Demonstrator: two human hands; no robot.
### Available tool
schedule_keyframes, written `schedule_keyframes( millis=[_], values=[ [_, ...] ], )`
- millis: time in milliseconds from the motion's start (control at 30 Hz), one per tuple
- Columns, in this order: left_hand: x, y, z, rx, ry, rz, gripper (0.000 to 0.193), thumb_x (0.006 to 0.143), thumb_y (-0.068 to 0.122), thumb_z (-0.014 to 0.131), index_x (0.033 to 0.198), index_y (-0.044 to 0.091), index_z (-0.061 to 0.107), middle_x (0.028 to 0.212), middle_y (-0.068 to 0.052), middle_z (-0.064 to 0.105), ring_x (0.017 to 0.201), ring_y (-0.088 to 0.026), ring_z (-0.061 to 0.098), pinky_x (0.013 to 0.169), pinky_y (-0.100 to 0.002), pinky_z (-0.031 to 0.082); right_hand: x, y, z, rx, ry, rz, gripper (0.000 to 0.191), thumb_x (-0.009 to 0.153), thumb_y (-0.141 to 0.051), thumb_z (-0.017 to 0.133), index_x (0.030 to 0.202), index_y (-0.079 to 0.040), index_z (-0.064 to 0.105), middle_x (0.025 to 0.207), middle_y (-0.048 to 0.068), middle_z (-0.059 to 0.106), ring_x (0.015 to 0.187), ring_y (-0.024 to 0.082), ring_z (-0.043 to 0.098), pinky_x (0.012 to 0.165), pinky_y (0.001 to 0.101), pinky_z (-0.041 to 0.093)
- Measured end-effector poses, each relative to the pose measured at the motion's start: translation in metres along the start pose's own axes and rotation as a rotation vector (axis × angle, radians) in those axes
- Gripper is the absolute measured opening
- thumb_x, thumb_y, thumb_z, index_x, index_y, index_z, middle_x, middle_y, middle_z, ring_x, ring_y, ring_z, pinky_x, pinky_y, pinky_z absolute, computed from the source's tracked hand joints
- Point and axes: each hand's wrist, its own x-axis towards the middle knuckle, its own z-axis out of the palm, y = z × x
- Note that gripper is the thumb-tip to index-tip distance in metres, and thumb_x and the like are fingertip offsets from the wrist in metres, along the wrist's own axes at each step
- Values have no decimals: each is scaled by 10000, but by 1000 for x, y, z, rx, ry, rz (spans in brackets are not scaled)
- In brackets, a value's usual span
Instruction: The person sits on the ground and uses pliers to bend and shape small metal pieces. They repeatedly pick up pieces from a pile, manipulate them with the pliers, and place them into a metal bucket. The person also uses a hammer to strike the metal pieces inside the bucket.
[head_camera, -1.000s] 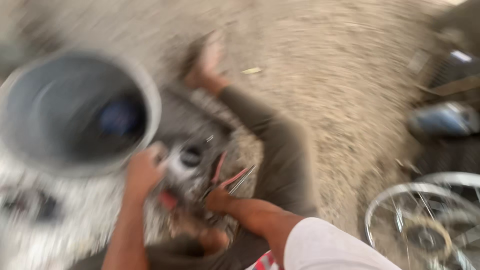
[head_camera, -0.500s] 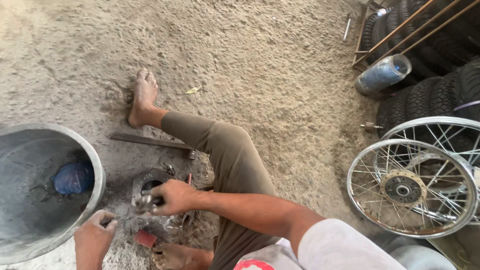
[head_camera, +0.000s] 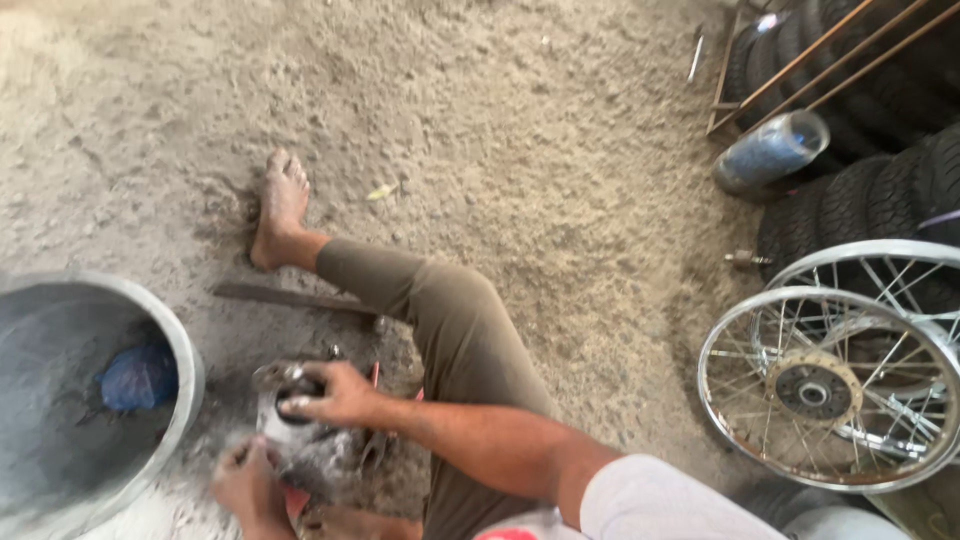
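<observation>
— Both hands gripped it? 
— Yes: right hand (head_camera: 335, 395) closed over the grimy grey metal hub (head_camera: 300, 440) on the dirt floor (head_camera: 520, 180), left hand (head_camera: 245, 485) clasping its lower edge; greasy metal could slip.

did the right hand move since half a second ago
Yes. The right hand now lies on top of the grey metal part, a little nearer the basin.

An open-air roadside wheel and tyre repair workshop: a chrome spoked wheel rim with a hub (head_camera: 825, 388) lies on the bare sandy dirt ground (head_camera: 520, 150), black rubber tyres (head_camera: 880, 190) stacked beside it, a wide grey metal basin (head_camera: 185, 350) nearby
</observation>
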Motion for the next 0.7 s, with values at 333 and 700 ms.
schedule_keyframes(
  millis=[333, 700],
  values=[
    [26, -3, 1, -217, 52, -131, 110, 955, -50, 674, 1052, -99, 657, 915, -146, 712, 759, -212, 728, 722, -316, 641, 14, 13, 5, -350, -44, 420, 574, 841, -538, 752, 1075, -14, 755, 889, 171, 760, 844, 271, 754, 809, 404, 575],
    [18, -17, 7, 65, -11, -24, 101, 935, -5, 717, 1002, -80, 713, 887, -169, 735, 726, -210, 723, 655, -295, 590, 12, 21, 7, -503, -94, 381, 646, 815, -618, 730, 1000, 0, 764, 905, 196, 752, 886, 318, 738, 836, 446, 569]
  ],
)
